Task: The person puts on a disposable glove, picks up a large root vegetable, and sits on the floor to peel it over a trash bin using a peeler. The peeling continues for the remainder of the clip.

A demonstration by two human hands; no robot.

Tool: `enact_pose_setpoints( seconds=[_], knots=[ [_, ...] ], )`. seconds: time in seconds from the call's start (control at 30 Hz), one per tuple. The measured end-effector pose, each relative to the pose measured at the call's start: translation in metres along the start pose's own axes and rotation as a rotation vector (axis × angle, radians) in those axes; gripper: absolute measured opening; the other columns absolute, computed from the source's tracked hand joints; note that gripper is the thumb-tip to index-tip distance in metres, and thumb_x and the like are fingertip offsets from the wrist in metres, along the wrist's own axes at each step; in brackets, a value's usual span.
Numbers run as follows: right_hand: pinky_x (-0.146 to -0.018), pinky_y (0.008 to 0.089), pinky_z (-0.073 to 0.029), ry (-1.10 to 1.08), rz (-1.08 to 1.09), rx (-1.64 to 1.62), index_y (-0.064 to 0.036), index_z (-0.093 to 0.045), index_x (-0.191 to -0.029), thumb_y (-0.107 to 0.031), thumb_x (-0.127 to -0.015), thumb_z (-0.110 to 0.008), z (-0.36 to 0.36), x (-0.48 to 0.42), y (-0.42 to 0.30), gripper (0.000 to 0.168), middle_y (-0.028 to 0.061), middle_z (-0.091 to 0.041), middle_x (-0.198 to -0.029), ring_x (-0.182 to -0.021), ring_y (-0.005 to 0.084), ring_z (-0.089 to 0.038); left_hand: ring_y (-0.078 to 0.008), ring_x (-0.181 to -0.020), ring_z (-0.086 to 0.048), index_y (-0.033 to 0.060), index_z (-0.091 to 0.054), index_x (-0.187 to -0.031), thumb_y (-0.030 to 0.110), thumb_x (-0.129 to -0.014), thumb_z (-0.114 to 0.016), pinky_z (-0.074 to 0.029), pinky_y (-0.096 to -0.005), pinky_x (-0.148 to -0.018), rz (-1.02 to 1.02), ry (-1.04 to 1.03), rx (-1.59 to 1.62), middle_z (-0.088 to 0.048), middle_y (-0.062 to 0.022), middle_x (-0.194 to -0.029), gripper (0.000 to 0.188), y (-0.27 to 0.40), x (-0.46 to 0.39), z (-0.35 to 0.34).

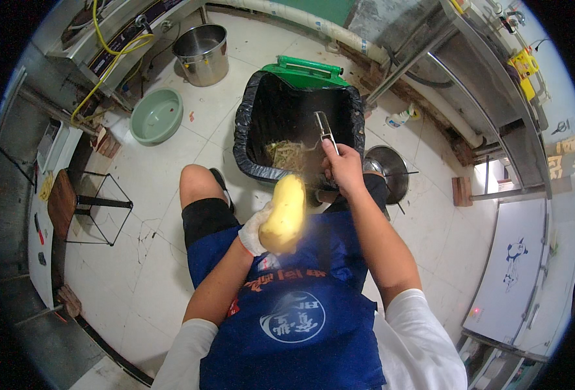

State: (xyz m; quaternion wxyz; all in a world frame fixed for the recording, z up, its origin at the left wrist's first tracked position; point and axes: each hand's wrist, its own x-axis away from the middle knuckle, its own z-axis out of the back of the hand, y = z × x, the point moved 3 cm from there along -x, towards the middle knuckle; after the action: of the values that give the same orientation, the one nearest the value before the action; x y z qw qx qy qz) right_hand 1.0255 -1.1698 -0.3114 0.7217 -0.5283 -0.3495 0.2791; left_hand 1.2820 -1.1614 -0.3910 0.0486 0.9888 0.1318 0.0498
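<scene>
My left hand (257,230), in a white knit glove, holds a large pale-yellow peeled tuber or gourd (284,214) upright above my lap; its exact kind I cannot tell. Bare, my right hand (342,165) grips the handle of a metal peeler (323,126) and points it away from me over the bin. The peeler and the yellow piece are apart. In front of me stands a green wheeled bin (312,75) lined with a black plastic bag (248,168). Peelings (286,155) lie inside it. A blue apron (292,292) covers my lap.
A green plastic basin (157,116) and a steel pot (202,61) stand on the floor at the upper left. A wooden-seated stool (63,204) is at the left. Right of the bin are a steel bowl (398,180) and a spray bottle (400,117); a white chest freezer (507,273) stands farther right.
</scene>
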Motion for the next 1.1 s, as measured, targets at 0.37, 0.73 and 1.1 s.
enact_pose_setpoints(
  seconds=[0.37, 0.73, 1.1],
  knots=[
    [-0.058, 0.0381, -0.054, -0.253, 0.809, 0.432, -0.005, -0.068, -0.089, -0.025, -0.081, -0.079, 0.009, 0.118, -0.022, 0.024, 0.0154, -0.068, -0.075, -0.066, 0.0314, -0.069, -0.0494, -0.094, -0.066, 0.0037, -0.038, -0.150, 0.066, -0.098, -0.037, -0.057, -0.0556, -0.052, -0.109, -0.136, 0.107, -0.059, -0.0302, -0.125, 0.081, 0.012, -0.001, -0.035],
    [-0.059, 0.0451, -0.053, -0.159, 0.792, 0.590, -0.008, -0.070, -0.086, -0.035, -0.087, -0.072, -0.025, 0.074, -0.027, 0.027, 0.0159, -0.066, -0.072, -0.068, 0.0372, -0.067, -0.0475, -0.098, -0.065, 0.0043, -0.041, -0.148, 0.070, -0.094, -0.043, -0.056, -0.0565, -0.057, -0.152, -0.224, 0.157, -0.058, -0.0278, -0.130, 0.085, 0.013, 0.003, -0.045],
    [-0.068, 0.0487, -0.055, 0.021, 0.274, 0.943, -0.003, -0.071, -0.091, -0.038, -0.090, -0.069, 0.025, 0.041, -0.001, 0.035, 0.0223, -0.071, -0.086, -0.078, 0.0402, -0.070, -0.0487, -0.109, -0.062, 0.0071, -0.043, -0.148, 0.062, -0.097, -0.048, -0.057, -0.0597, -0.076, -0.086, -0.199, 0.149, -0.057, -0.0271, -0.133, 0.075, 0.008, 0.008, -0.039]
  ],
)
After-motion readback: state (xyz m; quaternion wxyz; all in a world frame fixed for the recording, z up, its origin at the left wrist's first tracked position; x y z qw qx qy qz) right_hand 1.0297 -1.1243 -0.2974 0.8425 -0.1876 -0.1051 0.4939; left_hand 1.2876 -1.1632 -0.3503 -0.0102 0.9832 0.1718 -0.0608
